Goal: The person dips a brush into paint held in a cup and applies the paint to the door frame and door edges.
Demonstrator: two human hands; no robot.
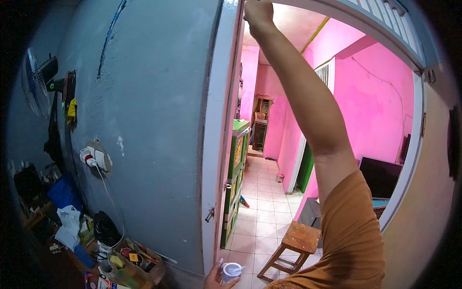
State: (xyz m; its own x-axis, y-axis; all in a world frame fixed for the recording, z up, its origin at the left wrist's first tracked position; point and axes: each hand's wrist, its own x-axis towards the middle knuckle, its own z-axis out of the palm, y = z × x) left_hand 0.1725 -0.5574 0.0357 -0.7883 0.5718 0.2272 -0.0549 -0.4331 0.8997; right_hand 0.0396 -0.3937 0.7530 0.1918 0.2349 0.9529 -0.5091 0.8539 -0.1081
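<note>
My right arm, in an orange-brown sleeve, reaches high up across the doorway. At its end my right hand [258,15] is closed against the upper part of the grey-white door frame [215,144]; whatever its fingers hold is hidden. Low down at the bottom edge, my left hand [215,278] grips a small round cup [232,273]. Inside the cup is something pale, with a light-coloured piece sticking up at its rim; I cannot make out what that is.
A speckled wooden stool [301,237] stands on the tiled floor beyond the doorway, right of a green cabinet [236,149]. Farther right is a dark screen [380,177]. Left of the frame, a plugged-in socket [97,158] is on the grey wall, above a cluttered box [156,272].
</note>
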